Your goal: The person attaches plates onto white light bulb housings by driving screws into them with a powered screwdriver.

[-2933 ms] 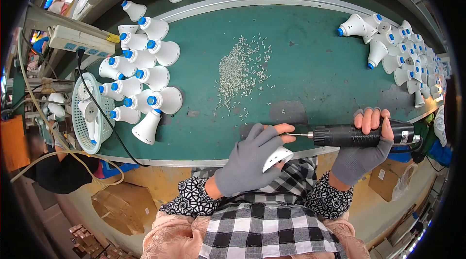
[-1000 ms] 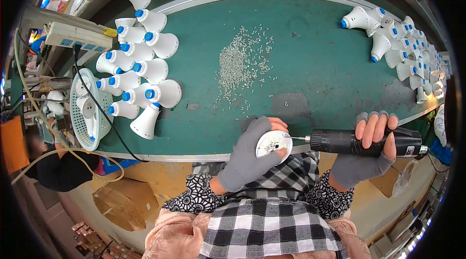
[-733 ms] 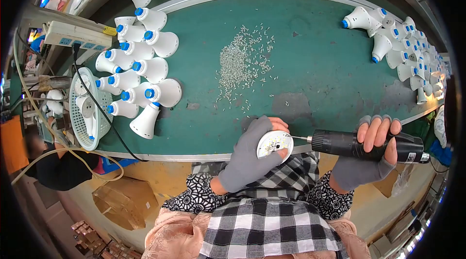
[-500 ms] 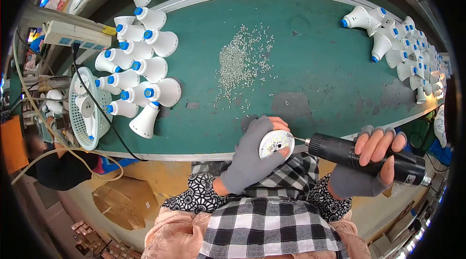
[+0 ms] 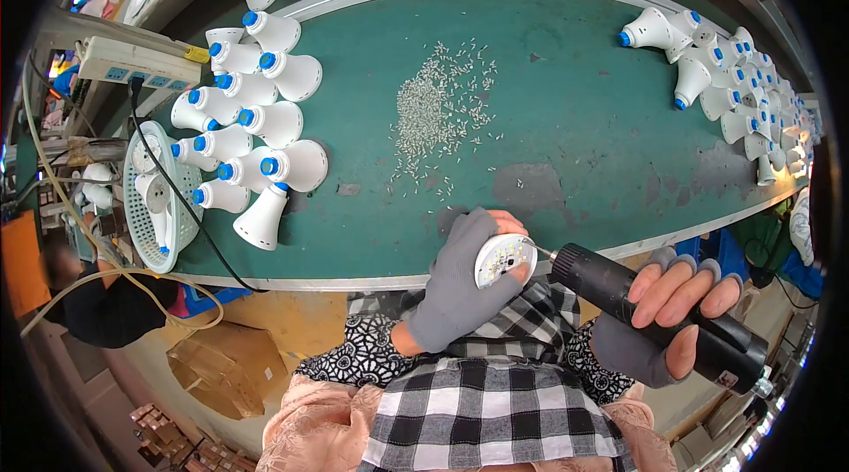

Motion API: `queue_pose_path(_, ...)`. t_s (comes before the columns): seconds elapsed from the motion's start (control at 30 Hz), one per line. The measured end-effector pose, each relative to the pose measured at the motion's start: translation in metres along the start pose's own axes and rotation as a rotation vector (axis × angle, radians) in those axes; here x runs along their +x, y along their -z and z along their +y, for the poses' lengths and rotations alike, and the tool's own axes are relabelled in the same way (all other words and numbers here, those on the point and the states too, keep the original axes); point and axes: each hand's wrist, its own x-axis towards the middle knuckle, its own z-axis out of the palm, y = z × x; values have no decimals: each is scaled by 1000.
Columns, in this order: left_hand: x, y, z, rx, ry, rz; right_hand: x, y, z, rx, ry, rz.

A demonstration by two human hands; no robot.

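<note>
My left hand (image 5: 464,282), in a grey fingerless glove, grips a white lamp housing (image 5: 506,261) by the table's front edge. Its open round face shows a circuit board with small yellow LEDs, my thumb lying over it. The rest of the housing is hidden by the hand. My right hand (image 5: 668,304), gloved alike, is wrapped round a black electric screwdriver (image 5: 601,282). The tool slants down to the right, and its bit reaches the upper right rim of the board. Whether a screw sits under the bit is too small to tell.
A heap of small screws (image 5: 424,109) lies mid-table. White lamp housings with blue caps stand at left (image 5: 279,122) and right (image 5: 694,83). A pale basket (image 5: 186,207) holds some parts. A black cable (image 5: 168,171) from the power strip (image 5: 141,63) crosses the left edge. Another person (image 5: 106,308) is at far left.
The screwdriver's rear end has swung downward and slightly left with my right hand, so the tool tilts more steeply. Its bit stays at the board's rim. My left hand has hardly moved.
</note>
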Motion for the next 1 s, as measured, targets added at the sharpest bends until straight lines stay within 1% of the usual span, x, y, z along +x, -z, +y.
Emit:
queue_pose_path(0.1,-1,0,1,12,13,-4,0,9,-1,14,-21,-29)
queue_pose_path(0.2,-1,0,1,22,23,-17,0,7,-5,-26,-87,-9)
queue_pose_path(0.3,-1,0,1,12,42,-26,5,12,-1,25,-91,-131)
queue_pose_path(0.4,-2,1,2,-18,74,-26,8,6,-1,9,-123,-172)
queue_pose_path(0.47,-1,2,4,-39,109,-32,8,-6,-8,-41,-192,-107)
queue_pose_path(0.57,0,3,1,4,101,-56,10,-9,-8,-37,-224,-109)
queue_pose_path(0.63,3,8,2,-121,90,-77,19,2,-1,12,-198,-181)
queue_pose_path(0.67,6,11,2,-184,85,-87,24,9,6,89,-128,-202)
queue_pose_path(0.7,9,16,3,-209,142,-107,31,16,4,111,-122,-230)
queue_pose_path(0.77,15,30,9,-261,263,-143,31,20,6,230,-197,-84)
queue_pose_path(0.8,19,39,14,-283,299,-204,29,18,8,160,-310,-35)
queue_pose_path(0.83,23,46,12,-300,314,-249,31,22,10,-23,-492,-128)
queue_pose_path(0.9,33,54,7,-332,334,-342,29,10,18,-465,-779,-197)
queue_pose_path(0.97,40,57,10,-343,354,-356,14,18,41,-495,-904,-318)
queue_pose_path(1.0,45,61,12,-331,372,-376,5,22,51,-503,-910,-326)
